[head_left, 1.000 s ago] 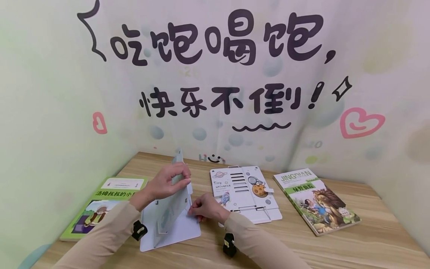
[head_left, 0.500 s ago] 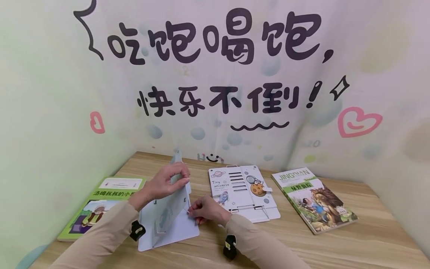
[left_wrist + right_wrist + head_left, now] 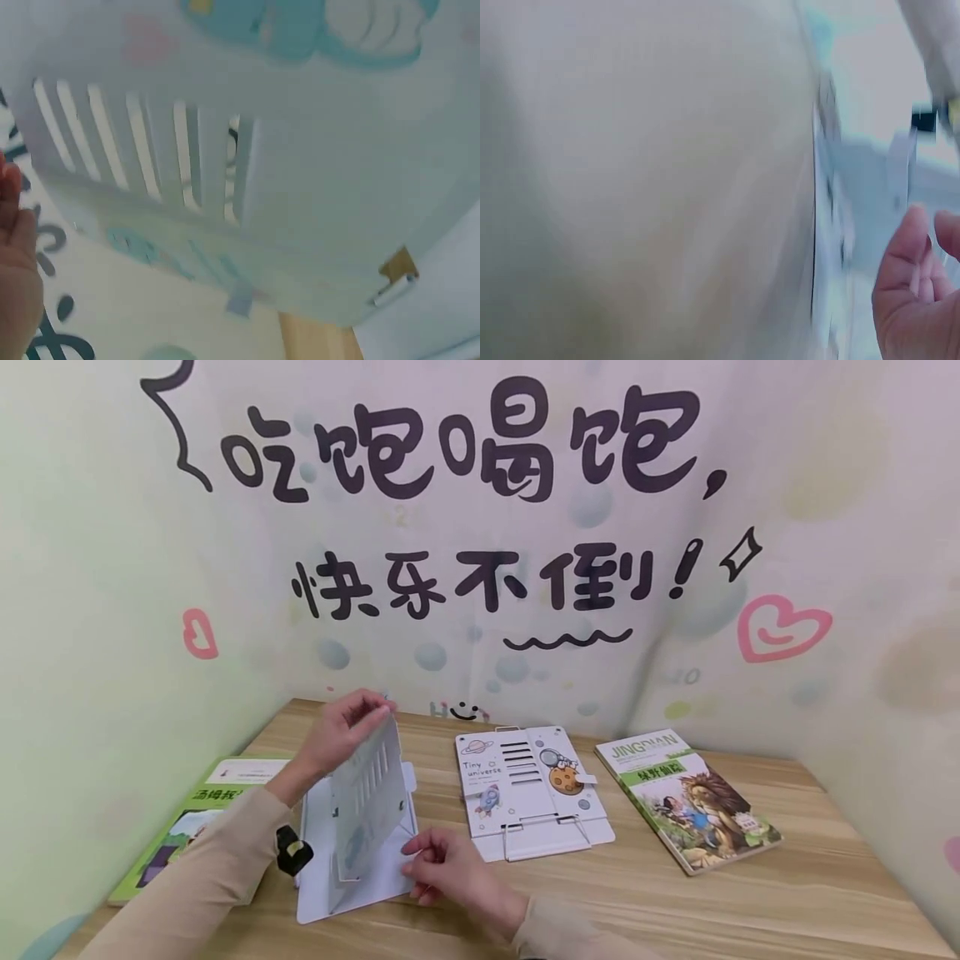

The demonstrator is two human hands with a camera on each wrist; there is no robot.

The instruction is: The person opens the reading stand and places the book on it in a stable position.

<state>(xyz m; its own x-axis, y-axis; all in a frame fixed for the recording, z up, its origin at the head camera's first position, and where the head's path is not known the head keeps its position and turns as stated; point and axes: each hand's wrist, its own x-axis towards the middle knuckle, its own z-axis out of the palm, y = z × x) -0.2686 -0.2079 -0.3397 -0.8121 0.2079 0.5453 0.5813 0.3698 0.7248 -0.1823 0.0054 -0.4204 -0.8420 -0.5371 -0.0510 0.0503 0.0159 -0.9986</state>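
Observation:
A pale blue-and-white book stand [image 3: 371, 785] stands on the table with its slotted panel raised from a flat base [image 3: 371, 889]. My left hand [image 3: 333, 739] holds the panel's top edge, fingers over it. The left wrist view shows the panel [image 3: 322, 165] close up, with long slots and blue drawings, and part of the left hand [image 3: 19, 285] at the edge. By the base's right side is my right hand [image 3: 461, 872], bent fingers beside a thin wire support [image 3: 405, 829]. In the blurred right wrist view, the right hand [image 3: 919, 307] has thumb and fingertip apart.
A second white book stand [image 3: 528, 789], with space drawings, lies folded on the table right of centre. A book with a lion cover [image 3: 693, 810] lies farther right. A green book [image 3: 176, 827] sits at the left, partly behind the left arm. A printed cloth wall [image 3: 480, 668] backs the wooden table [image 3: 637, 910].
The left hand has shifted up and left, tilting the panel with it, and its slots now show. My right hand has left the wire and drawn down toward me. The head view has turned slightly right.

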